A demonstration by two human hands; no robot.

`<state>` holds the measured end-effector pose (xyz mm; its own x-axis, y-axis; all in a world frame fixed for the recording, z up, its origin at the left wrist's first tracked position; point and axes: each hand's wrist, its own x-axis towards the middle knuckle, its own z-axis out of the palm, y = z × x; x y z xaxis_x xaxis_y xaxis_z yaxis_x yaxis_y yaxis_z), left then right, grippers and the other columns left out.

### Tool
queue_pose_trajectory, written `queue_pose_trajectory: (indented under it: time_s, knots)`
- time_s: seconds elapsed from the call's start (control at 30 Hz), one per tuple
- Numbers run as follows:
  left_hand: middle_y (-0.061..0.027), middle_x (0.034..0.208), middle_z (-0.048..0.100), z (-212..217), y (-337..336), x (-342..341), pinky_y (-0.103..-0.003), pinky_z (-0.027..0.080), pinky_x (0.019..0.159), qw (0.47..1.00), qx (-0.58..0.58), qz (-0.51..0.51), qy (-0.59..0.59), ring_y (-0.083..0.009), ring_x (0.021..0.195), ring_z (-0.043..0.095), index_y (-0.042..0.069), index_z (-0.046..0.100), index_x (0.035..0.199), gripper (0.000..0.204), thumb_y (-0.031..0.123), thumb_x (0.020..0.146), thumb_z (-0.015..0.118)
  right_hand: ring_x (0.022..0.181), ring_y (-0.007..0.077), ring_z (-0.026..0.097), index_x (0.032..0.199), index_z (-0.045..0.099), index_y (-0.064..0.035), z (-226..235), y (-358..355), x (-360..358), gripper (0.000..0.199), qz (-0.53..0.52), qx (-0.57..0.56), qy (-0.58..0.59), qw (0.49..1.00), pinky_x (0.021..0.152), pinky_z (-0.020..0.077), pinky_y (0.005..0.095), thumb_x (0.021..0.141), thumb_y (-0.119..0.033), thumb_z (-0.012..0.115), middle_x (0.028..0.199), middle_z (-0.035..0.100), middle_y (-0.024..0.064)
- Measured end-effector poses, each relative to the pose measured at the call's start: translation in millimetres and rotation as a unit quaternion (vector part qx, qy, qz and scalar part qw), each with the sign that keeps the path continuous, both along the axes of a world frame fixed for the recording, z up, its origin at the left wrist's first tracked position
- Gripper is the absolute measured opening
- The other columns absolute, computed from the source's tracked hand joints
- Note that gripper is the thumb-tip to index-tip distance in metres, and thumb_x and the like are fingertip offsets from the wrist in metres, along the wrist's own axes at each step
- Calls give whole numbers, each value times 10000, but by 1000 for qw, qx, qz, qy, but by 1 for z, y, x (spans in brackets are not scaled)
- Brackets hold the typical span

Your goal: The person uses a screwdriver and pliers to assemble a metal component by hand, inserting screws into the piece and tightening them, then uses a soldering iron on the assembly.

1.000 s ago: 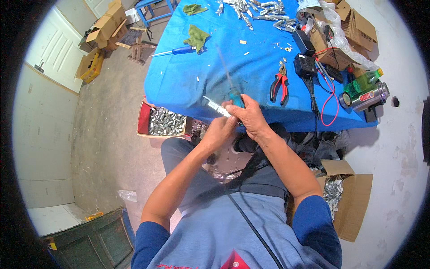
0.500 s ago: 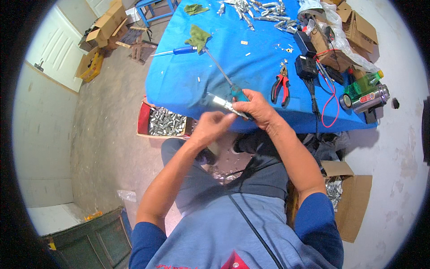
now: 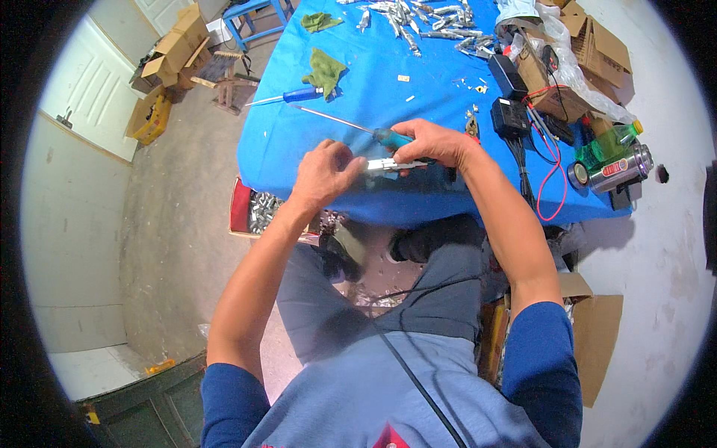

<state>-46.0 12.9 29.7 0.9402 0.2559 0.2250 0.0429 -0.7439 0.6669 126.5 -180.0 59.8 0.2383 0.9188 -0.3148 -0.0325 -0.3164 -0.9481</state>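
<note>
Head view shows the person seated at a blue table (image 3: pixel 448 82), and everything is placed from its near edge. Just over that edge the left hand (image 3: pixel 325 173) pinches one end of a small silvery metal part (image 3: pixel 388 165), which lies roughly level, its long axis running left to right between both hands. The right hand (image 3: pixel 433 143) closes around the teal handle of a screwdriver (image 3: pixel 351 124) while its fingertips steady the part's other end; the thin shaft angles away up and left, across the table, not at the part. Farther in from the edge lie a blue-handled screwdriver (image 3: pixel 295 95) and a green rag (image 3: pixel 325 71), and a scatter of metal pieces (image 3: pixel 426 22) lies at the far side.
</note>
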Motion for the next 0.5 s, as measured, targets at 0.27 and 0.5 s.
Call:
queue_pose_trajectory:
  time_s: [0.27, 0.5]
  knots:
    - [-127, 812, 595, -20, -1, 2, -388, 462, 664, 999, 36, 1, -38, -278, 734, 588, 33, 662, 886, 338, 348, 798, 748, 659, 113, 586, 914, 643, -22, -6, 25, 14, 278, -21, -59, -133, 989, 600, 463, 266, 705, -171, 749, 747, 623, 37]
    - [-106, 862, 582, -27, -14, 6, -406, 411, 771, 989, 111, 24, -94, -300, 852, 562, 67, 653, 895, 267, 316, 832, 724, 632, 88, 553, 983, 673, -21, -34, 21, 27, 318, -167, 69, -380, 907, 541, 432, 272, 749, -224, 742, 721, 597, 9]
